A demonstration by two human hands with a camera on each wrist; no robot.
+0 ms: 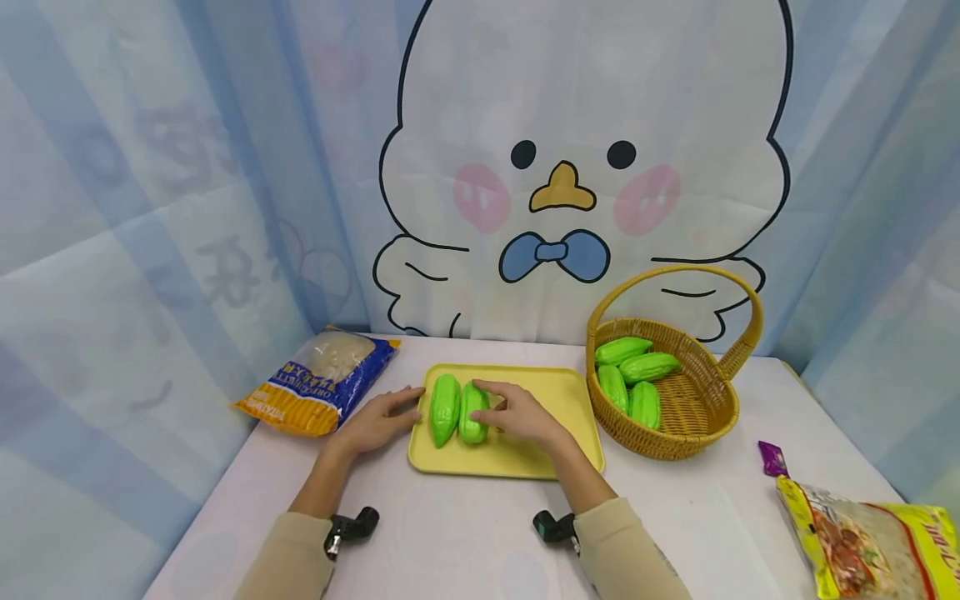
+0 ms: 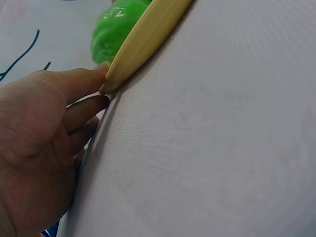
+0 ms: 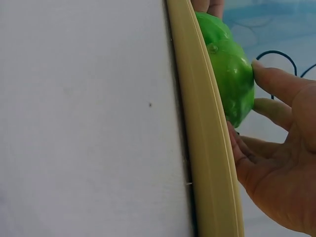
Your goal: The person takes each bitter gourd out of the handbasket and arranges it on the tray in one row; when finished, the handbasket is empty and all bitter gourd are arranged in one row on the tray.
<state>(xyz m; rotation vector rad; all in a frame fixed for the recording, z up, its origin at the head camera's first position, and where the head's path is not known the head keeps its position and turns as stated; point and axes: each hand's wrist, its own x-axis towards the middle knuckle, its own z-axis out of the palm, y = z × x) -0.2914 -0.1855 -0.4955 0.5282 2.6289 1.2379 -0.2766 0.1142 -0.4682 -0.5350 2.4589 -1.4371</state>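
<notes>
Two glossy green bitter melons lie side by side on the left part of a yellow tray point(image 1: 536, 425). My right hand point(image 1: 521, 412) holds the right bitter melon point(image 1: 472, 421) between thumb and fingers; the right wrist view shows its bumpy end point(image 3: 232, 74) between the fingertips. Left of it, the other bitter melon point(image 1: 445, 408) lies lengthwise. My left hand point(image 1: 378, 421) is at the tray's left edge. The left wrist view shows its thumb and fingers pinching the tray rim point(image 2: 143, 44).
A wicker basket point(image 1: 705, 437) with a tall handle holds several more bitter melons, right of the tray. A blue and orange bag point(image 1: 322, 383) lies at left. A small purple packet point(image 1: 772, 458) and a yellow noodle bag point(image 1: 870, 537) lie at right.
</notes>
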